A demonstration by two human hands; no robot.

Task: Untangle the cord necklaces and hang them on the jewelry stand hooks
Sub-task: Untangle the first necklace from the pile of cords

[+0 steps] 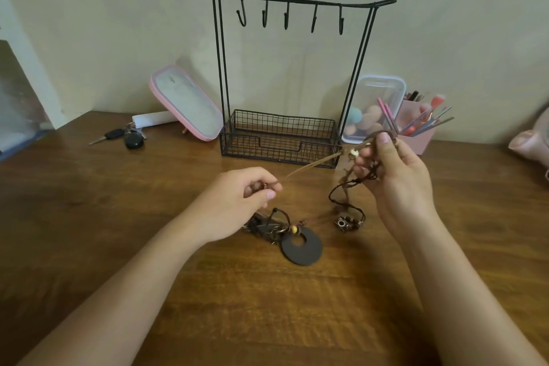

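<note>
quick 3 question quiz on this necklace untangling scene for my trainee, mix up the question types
1. True or false: all five hooks on the jewelry stand are bare.
2. The dark round pendant lies: A on the table, B hanging on a hook, C on the floor.
3. Fill in: the taut tan cord stretches from the left hand to the ____ hand.

Key: 1 true; 2 A; 3 right hand.
</note>
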